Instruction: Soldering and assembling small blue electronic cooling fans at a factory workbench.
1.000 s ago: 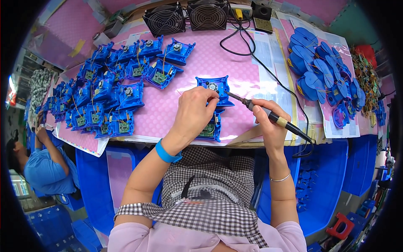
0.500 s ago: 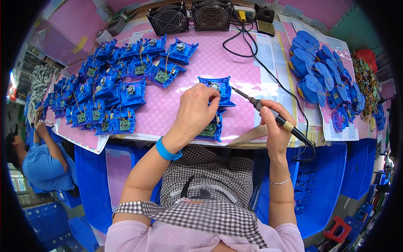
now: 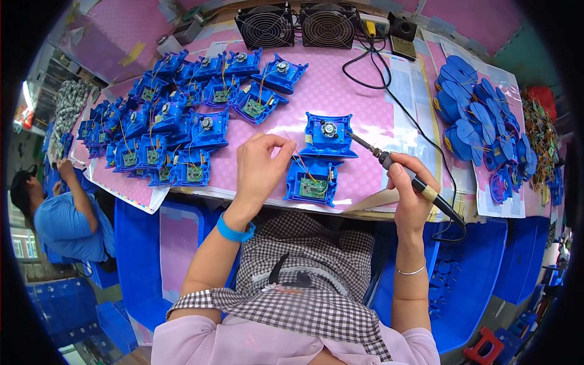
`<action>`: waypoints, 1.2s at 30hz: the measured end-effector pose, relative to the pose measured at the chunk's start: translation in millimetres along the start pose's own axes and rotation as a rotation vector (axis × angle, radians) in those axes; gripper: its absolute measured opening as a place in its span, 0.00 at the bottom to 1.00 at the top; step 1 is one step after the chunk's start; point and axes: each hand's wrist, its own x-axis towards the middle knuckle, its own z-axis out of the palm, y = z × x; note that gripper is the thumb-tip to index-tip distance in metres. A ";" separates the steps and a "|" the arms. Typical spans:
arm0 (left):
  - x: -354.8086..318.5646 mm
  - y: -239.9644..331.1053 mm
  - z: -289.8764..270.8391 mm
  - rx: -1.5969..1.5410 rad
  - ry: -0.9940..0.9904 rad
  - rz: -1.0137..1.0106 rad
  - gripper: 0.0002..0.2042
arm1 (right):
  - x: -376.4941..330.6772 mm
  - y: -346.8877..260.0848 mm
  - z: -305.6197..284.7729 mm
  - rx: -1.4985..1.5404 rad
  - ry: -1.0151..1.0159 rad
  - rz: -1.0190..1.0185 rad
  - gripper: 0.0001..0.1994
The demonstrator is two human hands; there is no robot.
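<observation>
My right hand [image 3: 412, 190] grips a soldering iron [image 3: 394, 165] like a pen. The iron's tip points left at the right edge of a blue plastic housing half [image 3: 319, 148] with a round silver speaker [image 3: 328, 129]. Joined by thin wires, a second blue housing half with a green circuit board [image 3: 312, 188] lies in front of it, nearer me. To the left of both halves, my left hand [image 3: 260, 167] hovers with thumb and forefinger pinched together. Thin reddish wires [image 3: 299, 163] rise close to those fingertips; whether they are held I cannot make out.
Many similar blue housings [image 3: 164, 118] crowd the table's left side. Blue rounded parts [image 3: 465, 134] are piled at the right, beside bundled wires [image 3: 541, 140]. Two black fans [image 3: 264, 27] and a soldering stand [image 3: 403, 36] line the back. A person in blue [image 3: 67, 219] works at far left.
My left hand has moved left and off the speaker, uncovering it and the circuit board half. The soldering iron stays beside the housing's right edge. The whole view has shifted slightly.
</observation>
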 end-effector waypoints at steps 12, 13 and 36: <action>13.2 17.7 35.5 -0.189 -0.038 0.062 0.05 | 2.1 12.3 18.4 0.007 -0.040 0.015 0.07; 13.5 16.7 36.6 -0.139 -0.031 0.160 0.05 | 2.1 13.0 19.3 0.003 -0.041 0.003 0.07; 17.4 14.2 40.7 -0.056 -0.038 0.230 0.05 | -3.0 4.9 -1.5 0.001 0.081 -0.049 0.11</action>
